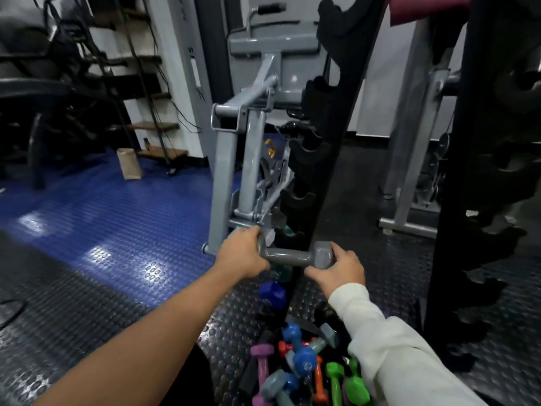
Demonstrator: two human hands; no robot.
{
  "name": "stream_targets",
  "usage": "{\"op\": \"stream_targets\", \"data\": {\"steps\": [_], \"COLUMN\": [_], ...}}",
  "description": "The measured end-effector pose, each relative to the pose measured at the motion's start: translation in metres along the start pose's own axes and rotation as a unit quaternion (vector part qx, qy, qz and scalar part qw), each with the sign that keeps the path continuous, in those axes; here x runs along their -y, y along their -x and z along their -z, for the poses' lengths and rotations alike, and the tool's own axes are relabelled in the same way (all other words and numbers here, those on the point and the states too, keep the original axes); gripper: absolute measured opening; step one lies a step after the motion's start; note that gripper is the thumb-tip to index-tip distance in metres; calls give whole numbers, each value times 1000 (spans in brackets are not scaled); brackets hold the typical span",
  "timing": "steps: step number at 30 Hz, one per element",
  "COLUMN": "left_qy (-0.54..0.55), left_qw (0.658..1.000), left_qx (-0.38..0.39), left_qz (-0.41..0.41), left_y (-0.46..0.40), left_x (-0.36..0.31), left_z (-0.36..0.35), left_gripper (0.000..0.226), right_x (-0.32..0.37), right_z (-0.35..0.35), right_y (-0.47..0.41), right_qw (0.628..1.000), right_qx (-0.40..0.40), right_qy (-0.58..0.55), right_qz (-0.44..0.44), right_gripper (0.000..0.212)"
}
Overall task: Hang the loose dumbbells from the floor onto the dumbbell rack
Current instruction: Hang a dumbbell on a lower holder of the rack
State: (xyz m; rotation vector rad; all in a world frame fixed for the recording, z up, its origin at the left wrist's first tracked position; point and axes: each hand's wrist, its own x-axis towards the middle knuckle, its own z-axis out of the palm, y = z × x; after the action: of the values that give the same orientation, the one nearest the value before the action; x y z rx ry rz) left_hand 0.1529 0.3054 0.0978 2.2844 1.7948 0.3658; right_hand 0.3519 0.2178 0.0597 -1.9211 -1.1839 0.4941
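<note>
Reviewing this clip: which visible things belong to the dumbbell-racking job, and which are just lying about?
Job:
- grey hex dumbbell, held by left hand and right hand
- black upright dumbbell rack
- pile of coloured dumbbells on the floor

Lying about:
- grey steel gym machine
- brown paper bag
- maroon mat

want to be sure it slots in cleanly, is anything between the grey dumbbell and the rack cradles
Nothing visible blocks it. The grey dumbbell, held at its ends by the left hand and right hand, sits right in front of the rack. The cradle behind its handle looks empty; a teal dumbbell sits lower down.
</note>
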Motion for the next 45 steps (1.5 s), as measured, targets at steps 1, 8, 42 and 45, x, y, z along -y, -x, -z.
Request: {"op": "stream_targets", "data": {"steps": [1,8,42,45], "left_qy": [0,26,584,569], "left_qw": [1000,995,805,816], "left_qx": [-14,-99,-27,-35], "left_qz": [1,14,-99,-96], "left_y": [-7,-65,-159,-173], "left_x": [-1,0,28,13], "left_z": [9,49,-19,-23], "left_gripper": [83,83,49,52], "right_x": [5,23,53,56], "right_z": [-2,-32,-94,-107], "right_y": [-4,-18,-9,-17], "right_qw": [1000,965,908,892], "right_qx": [-9,-9,-68,-78], "right_qy": [-22,-260,-414,-445], "right_qz": [5,-25,3,-9], "right_gripper": [69,73,78,75]}}
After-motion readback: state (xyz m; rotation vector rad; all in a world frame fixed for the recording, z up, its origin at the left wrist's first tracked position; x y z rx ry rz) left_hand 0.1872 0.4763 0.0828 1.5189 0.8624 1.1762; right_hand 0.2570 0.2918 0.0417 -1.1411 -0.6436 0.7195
